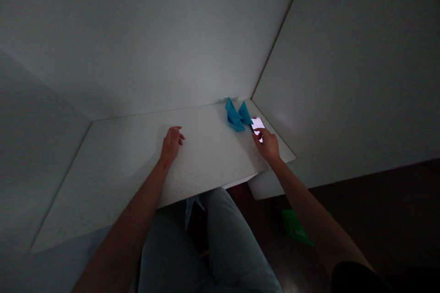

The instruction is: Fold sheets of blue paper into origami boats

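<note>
Clearly, the right hand (266, 142) was the nearer one to the phone (257, 122), which lay face up near the right edge of the worktop (199, 165), towards its back right corner, with its screen lit. The phone's long axis ran from back to front, its near end slanting a little to the right, roughly in line with that right edge. The right hand came over the near end from the front, its fingers bent above the lower part of the screen and partly hiding it; whether they were gripping the phone, touching the glass or poised just over it, I could not tell. The left hand (172, 141) was well apart, out over the left-hand half of the worktop, loosely curled with nothing visible in its fingers; from it, the phone lay off to the right. It was unclear whether that hand rested on the surface or hung just above. Between the two hands, but further back, a blue folded shape (234, 118) with two raised peaks stood near the back edge. One of its points reached the phone's left side, touching or overlapping it, which of the two could not be made out. Beyond the front edge, a green object (295, 226) showed low down beside the right forearm.
</note>
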Motion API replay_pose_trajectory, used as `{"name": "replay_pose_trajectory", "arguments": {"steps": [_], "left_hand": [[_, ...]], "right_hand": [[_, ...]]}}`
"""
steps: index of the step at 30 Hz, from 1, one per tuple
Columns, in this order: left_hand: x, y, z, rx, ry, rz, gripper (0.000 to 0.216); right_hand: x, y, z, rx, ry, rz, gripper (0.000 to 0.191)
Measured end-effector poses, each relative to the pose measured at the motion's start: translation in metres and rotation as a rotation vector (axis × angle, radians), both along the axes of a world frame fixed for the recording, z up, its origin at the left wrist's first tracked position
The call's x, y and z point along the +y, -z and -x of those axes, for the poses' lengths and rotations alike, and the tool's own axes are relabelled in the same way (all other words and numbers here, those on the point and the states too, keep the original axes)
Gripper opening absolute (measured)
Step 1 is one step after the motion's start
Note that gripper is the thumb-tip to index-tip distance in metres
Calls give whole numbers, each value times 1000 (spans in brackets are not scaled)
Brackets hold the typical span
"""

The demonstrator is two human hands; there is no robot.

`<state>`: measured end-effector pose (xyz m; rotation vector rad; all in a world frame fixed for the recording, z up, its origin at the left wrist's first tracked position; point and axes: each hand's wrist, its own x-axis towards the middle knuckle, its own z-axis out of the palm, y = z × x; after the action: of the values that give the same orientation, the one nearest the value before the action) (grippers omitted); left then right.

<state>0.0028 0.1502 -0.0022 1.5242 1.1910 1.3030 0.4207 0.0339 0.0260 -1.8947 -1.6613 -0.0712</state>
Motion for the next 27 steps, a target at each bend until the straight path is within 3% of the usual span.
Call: {"name": "replay_pose_trajectory", "arguments": {"steps": [5, 10, 12, 17, 21, 24, 27], "left_hand": [[-2, -1, 2, 41, -1, -36, 77], [-4, -6, 1, 75, -2, -31, 75], [-4, -7, 1, 79, 0, -28, 75], [-4, -7, 1, 66, 16, -39, 72], [-2, -4, 0, 22, 32, -48, 72], [0, -1, -1, -46, 45, -39, 76], [3, 1, -2, -112, 56, -26, 81]], "right_hand": [[47, -27, -3, -167, 104, 110, 38], [83, -34, 4, -256, 121, 240, 29], [87, -33, 1, -234, 120, 202, 24], [79, -43, -14, -49, 150, -105, 29], [76, -65, 5, 84, -49, -397, 28], [82, -74, 52, 170, -275, -431, 26], [95, -65, 111, 217, -499, -408, 24]]}}
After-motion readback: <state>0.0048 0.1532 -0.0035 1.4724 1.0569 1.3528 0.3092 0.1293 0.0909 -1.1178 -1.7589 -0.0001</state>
